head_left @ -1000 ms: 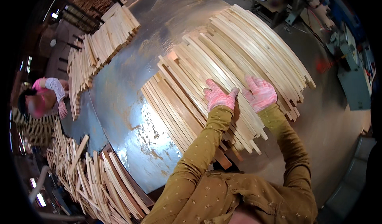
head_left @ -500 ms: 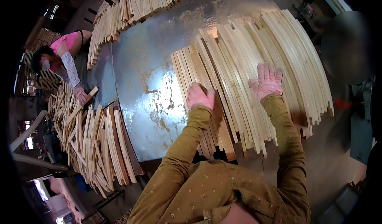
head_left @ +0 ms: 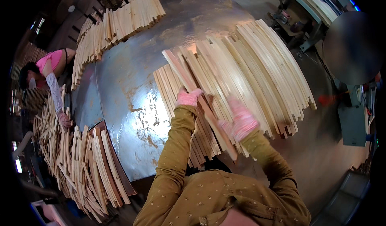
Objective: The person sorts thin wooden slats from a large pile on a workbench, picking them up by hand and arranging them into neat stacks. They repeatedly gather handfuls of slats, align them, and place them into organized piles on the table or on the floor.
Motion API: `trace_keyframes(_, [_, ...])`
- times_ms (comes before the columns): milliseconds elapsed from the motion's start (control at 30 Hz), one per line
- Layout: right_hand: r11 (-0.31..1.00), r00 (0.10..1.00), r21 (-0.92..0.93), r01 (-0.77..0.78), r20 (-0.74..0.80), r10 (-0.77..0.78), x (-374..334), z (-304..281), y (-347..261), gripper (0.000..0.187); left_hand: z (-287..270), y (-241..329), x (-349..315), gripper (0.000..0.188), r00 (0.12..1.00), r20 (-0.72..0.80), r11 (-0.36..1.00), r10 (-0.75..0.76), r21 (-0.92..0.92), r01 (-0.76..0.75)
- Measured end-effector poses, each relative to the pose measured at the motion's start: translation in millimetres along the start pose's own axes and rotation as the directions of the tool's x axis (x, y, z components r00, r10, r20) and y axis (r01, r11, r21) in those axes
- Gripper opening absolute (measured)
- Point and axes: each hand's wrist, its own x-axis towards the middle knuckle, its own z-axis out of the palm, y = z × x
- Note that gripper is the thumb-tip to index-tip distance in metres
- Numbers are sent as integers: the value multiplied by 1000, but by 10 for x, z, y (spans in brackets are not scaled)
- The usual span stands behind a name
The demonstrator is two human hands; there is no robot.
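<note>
At the left edge of the frame, a co-worker (head_left: 51,65) in a pink top and pale lace sleeves bends over, a gloved hand (head_left: 63,119) at a jumbled pile of wooden strips (head_left: 66,161) filling the lower left, while a stacked row of strips (head_left: 132,15) lines the upper left of a metal bench (head_left: 116,77). Near centre, the wearer's left hand (head_left: 188,98), in a pink-and-white glove, has its fingers closed around a wooden strip (head_left: 177,68) slanting over its neighbours. Just to its right, the right hand (head_left: 242,121), motion-blurred, holds its fingers extended, thumb apart, above a broad row of strips (head_left: 263,71); whether it touches them is impossible to tell. A grey-green cabinet (head_left: 351,125) stands at far right.
</note>
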Motion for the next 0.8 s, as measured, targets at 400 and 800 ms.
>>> trace_keyframes(400, [883,977,-432,-181,-180,112,-193,241,156,48,870,-484,596,66,822,-81,656,563,649,-385])
trace_keyframes(800, [754,980,-638,158,194,-41,-222,853,320,67,-635,-460,-452,45,860,337,860,383,211,-465])
